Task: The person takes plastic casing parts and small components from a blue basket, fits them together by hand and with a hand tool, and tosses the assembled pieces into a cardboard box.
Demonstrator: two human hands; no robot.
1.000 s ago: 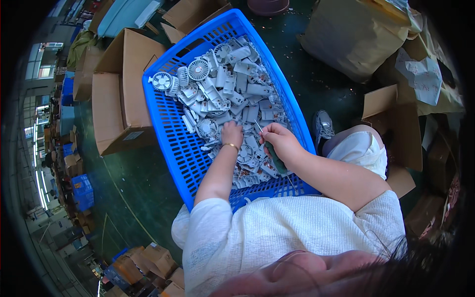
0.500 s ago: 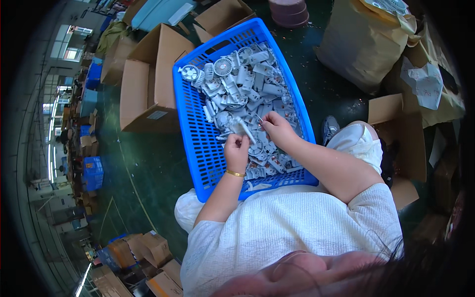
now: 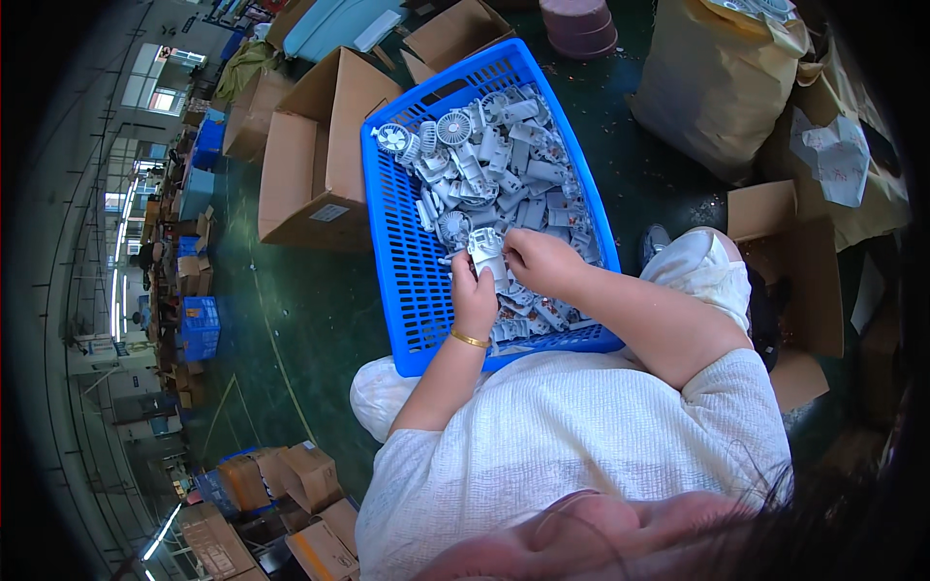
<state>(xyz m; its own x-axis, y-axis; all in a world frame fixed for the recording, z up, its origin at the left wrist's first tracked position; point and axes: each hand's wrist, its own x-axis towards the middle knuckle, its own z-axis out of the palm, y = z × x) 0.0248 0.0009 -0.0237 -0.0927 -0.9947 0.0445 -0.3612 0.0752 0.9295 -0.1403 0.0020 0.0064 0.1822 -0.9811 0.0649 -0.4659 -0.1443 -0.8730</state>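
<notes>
Holding one white casing point(image 3: 487, 256) over one basket point(image 3: 413, 362): left hand point(image 3: 475, 300)

No legible text. White label point(image 3: 329, 212) on left open carton point(image 3: 351, 145): too small. Marked white sheet point(image 3: 831, 160) on right sack point(image 3: 877, 205): unreadable.

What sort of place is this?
Probably a workshop or factory floor. A blue plastic basket is heaped with pale fan parts, open cardboard boxes stand around, and the green floor has line markings.
</notes>
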